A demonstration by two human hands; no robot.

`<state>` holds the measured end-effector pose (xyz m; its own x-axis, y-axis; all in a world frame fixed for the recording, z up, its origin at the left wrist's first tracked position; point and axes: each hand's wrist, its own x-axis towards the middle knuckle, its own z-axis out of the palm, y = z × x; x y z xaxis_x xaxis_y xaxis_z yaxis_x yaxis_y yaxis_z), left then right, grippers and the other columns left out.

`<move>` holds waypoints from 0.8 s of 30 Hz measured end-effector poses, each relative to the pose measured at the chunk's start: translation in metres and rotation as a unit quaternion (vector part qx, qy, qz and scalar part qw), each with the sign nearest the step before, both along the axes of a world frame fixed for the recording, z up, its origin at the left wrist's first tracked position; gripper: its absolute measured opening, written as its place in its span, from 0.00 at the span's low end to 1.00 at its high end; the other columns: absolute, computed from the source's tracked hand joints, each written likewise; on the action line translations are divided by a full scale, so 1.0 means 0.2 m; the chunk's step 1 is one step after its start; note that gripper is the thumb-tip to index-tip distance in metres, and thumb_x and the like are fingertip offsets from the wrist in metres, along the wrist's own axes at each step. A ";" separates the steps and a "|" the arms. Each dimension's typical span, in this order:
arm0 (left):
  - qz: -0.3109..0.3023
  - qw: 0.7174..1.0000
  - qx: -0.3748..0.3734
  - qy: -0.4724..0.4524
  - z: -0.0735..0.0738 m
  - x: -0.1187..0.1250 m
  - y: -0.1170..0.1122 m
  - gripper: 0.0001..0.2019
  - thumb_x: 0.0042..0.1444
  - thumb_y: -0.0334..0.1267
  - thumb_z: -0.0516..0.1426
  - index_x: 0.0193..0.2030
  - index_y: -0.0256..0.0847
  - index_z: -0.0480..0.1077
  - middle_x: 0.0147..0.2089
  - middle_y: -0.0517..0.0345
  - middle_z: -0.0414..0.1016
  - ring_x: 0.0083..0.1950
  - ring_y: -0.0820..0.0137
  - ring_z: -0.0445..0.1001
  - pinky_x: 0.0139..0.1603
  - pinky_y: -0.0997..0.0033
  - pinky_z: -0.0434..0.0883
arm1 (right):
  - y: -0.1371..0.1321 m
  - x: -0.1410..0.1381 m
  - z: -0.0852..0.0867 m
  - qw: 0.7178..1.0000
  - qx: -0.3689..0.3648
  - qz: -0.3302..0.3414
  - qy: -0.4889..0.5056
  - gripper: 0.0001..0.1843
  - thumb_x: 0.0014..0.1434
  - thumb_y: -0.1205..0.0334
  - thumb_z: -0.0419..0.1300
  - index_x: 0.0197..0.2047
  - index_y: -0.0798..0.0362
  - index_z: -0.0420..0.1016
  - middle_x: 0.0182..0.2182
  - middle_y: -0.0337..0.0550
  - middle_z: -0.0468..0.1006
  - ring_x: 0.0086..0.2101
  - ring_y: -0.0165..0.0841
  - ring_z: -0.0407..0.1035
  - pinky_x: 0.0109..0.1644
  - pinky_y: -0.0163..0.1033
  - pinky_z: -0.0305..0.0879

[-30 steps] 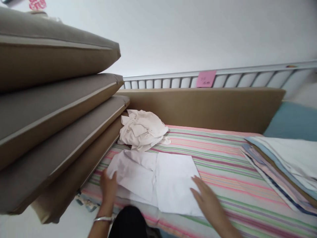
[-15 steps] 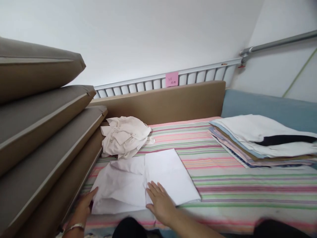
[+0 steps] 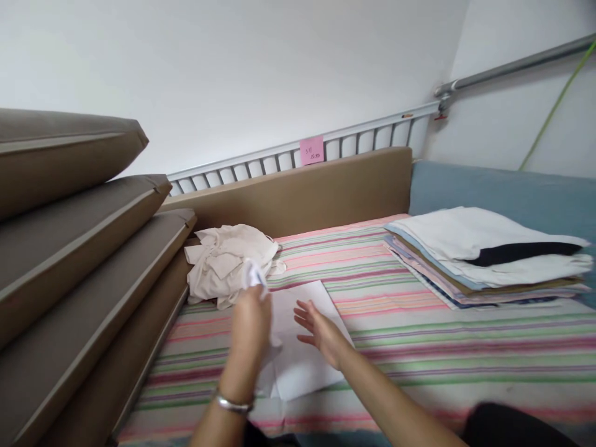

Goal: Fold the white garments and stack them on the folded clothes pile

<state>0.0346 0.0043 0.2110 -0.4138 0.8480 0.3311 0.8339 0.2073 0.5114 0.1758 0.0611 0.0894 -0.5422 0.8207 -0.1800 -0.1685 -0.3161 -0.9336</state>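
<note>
A white cloth [image 3: 313,371] lies partly folded on the striped bedspread, its right part a flat, smooth rectangle. My left hand [image 3: 252,323], wearing a silver bangle, is closed on the cloth's lifted left part, which is blurred by motion. Just above the flat part hovers my right hand [image 3: 322,334], fingers stretched and apart, holding nothing. Behind my left hand is a crumpled cream cloth [image 3: 223,257] with a loop of strap or string.
Folded garments [image 3: 465,239] are stacked at the right on the striped bedspread [image 3: 419,347]. Thick brown-grey cushions [image 3: 93,261] are piled along the left. A brown panel [image 3: 298,198], a blue panel [image 3: 503,195] and a radiator [image 3: 270,164] with a pink note [image 3: 311,151] stand behind.
My left hand has moved right and up, lifting the cloth's left part over toward the flat part. My right hand has risen off the cloth. The view has shifted slightly.
</note>
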 end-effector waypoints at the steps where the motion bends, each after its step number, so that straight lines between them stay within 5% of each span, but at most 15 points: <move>1: -0.024 1.000 -0.015 -0.004 -0.03 0.17 0.04 0.13 0.53 0.37 0.49 0.38 0.37 0.72 0.36 0.46 0.74 0.36 0.62 0.72 0.37 0.66 0.65 | 0.03 0.07 0.00 1.000 -0.026 -0.010 0.010 0.38 0.56 0.33 0.35 0.62 0.48 0.52 0.60 0.53 0.58 0.56 0.38 0.59 0.47 0.45 0.65; 3: -0.095 0.994 -0.060 -0.007 -0.13 0.41 0.08 0.13 0.53 0.38 0.50 0.40 0.38 0.72 0.39 0.43 0.74 0.37 0.60 0.73 0.38 0.64 0.66 | 0.09 0.19 -0.01 0.997 -0.067 -0.019 0.025 0.40 0.55 0.32 0.33 0.59 0.50 0.57 0.55 0.54 0.66 0.51 0.40 0.64 0.44 0.45 0.66; 5: -0.163 0.984 -0.065 -0.016 -0.27 0.50 0.08 0.16 0.51 0.42 0.54 0.46 0.40 0.71 0.44 0.44 0.73 0.45 0.58 0.71 0.44 0.61 0.67 | 0.14 0.29 -0.06 0.993 -0.106 -0.016 0.048 0.41 0.54 0.31 0.36 0.53 0.55 0.65 0.47 0.54 0.74 0.46 0.41 0.69 0.42 0.44 0.67; 8: -0.182 0.983 -0.028 -0.015 -0.50 0.36 0.01 0.21 0.53 0.46 0.52 0.52 0.41 0.66 0.53 0.46 0.68 0.55 0.59 0.66 0.56 0.58 0.62 | 0.18 0.36 -0.15 0.985 -0.155 -0.005 0.072 0.34 0.54 0.35 0.43 0.42 0.59 0.71 0.36 0.54 0.78 0.38 0.41 0.72 0.40 0.44 0.67; 12: -0.070 0.997 -0.013 -0.012 -0.78 0.00 -0.16 0.24 0.56 0.46 0.47 0.55 0.36 0.63 0.59 0.43 0.63 0.61 0.59 0.59 0.61 0.55 0.58 | 0.23 0.33 -0.22 0.989 -0.117 -0.095 0.008 0.15 0.50 0.56 0.58 0.38 0.57 0.70 0.27 0.45 0.78 0.30 0.36 0.72 0.38 0.42 0.67; 16: -0.054 0.998 -0.033 -0.027 -1.00 -0.08 -0.31 0.24 0.55 0.46 0.48 0.58 0.42 0.60 0.64 0.49 0.57 0.66 0.60 0.50 0.64 0.54 0.54 | 0.30 0.30 -0.23 0.991 -0.043 -0.127 -0.006 0.19 0.43 0.64 0.61 0.42 0.53 0.70 0.30 0.37 0.78 0.31 0.33 0.71 0.39 0.38 0.66; 20: -0.033 0.995 -0.082 -0.041 -1.14 0.01 -0.39 0.27 0.52 0.45 0.52 0.59 0.44 0.59 0.66 0.49 0.53 0.67 0.54 0.46 0.64 0.45 0.48 | 0.35 0.32 -0.24 0.989 0.035 -0.129 -0.064 0.17 0.42 0.60 0.60 0.38 0.56 0.72 0.30 0.40 0.78 0.33 0.36 0.72 0.39 0.41 0.67; 24: -0.026 0.989 -0.032 -0.142 -1.11 -0.07 -0.33 0.28 0.51 0.47 0.52 0.58 0.38 0.61 0.65 0.43 0.55 0.66 0.57 0.50 0.65 0.53 0.50 | 0.37 0.40 -0.24 0.980 0.067 -0.135 -0.132 0.17 0.41 0.58 0.60 0.36 0.56 0.74 0.34 0.44 0.79 0.38 0.38 0.72 0.43 0.42 0.66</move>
